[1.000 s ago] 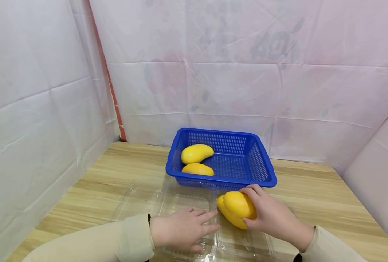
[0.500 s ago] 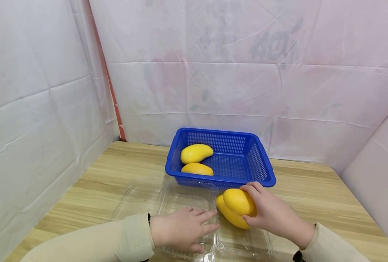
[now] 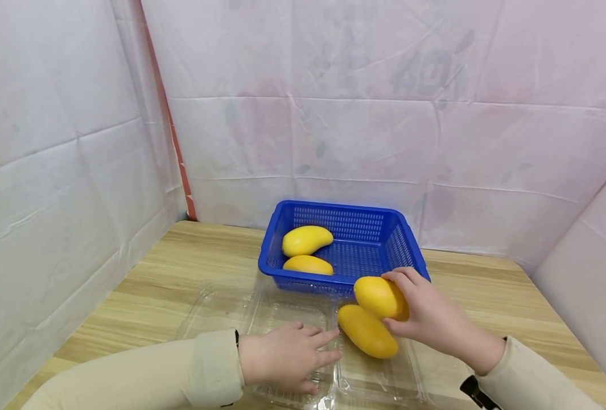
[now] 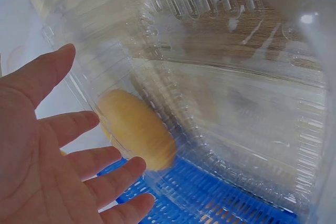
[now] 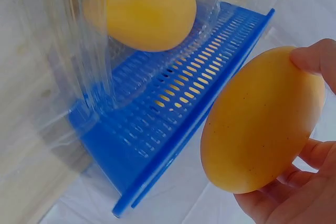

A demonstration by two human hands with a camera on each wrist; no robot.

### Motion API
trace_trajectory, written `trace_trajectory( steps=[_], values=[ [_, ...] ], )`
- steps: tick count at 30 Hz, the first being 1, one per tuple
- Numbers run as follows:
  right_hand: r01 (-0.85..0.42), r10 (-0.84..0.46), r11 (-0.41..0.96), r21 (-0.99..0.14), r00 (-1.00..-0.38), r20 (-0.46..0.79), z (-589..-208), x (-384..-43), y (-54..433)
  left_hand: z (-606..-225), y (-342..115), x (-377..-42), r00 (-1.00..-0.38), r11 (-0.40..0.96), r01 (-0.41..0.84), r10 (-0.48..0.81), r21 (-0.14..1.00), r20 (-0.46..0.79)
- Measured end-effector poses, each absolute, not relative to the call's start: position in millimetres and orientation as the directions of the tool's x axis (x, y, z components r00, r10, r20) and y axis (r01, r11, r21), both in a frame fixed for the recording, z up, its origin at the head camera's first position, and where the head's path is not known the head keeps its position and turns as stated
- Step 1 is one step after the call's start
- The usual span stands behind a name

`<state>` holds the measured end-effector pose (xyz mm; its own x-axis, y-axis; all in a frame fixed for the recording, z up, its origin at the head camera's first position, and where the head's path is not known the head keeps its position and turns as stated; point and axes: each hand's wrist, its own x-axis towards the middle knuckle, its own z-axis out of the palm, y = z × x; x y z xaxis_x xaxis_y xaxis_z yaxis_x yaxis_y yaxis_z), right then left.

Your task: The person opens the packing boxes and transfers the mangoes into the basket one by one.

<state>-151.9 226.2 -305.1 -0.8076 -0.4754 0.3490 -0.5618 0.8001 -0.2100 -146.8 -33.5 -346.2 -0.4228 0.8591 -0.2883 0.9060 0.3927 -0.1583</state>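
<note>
In the head view my right hand [image 3: 436, 322] grips a yellow mango [image 3: 378, 296], which overlaps the basket's near right rim. The right wrist view shows this held mango [image 5: 262, 121] large, small dark specks on its skin. A second mango [image 3: 368, 335] lies in the right part of a clear plastic clamshell box [image 3: 287, 312], just below the held one. My left hand [image 3: 288, 357] is spread flat over the middle of the box, its fingertips close to that second mango. From the left wrist, the mango [image 4: 137, 129] shows through the clear plastic.
Behind the clamshell box stands a blue perforated basket [image 3: 406, 239], with two more mangoes [image 3: 306, 240] at its left side. Pale sheets [image 3: 364, 142] hang around the wooden table [image 3: 144, 290].
My right hand has lifted its mango up and slightly right, off the second mango, toward the basket. The second mango now shows almost whole. My left hand stays in place.
</note>
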Motion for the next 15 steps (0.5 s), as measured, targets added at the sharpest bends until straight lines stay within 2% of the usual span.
trace_trajectory(
  steps=[15],
  values=[
    [-0.544, -0.468, 0.814, -0.204, -0.822, 0.325, -291.3, -164.6, 227.3, -347.0, -33.4, -147.0, -0.424, 0.392, 0.905, 0.86, -0.164, -0.284]
  ],
)
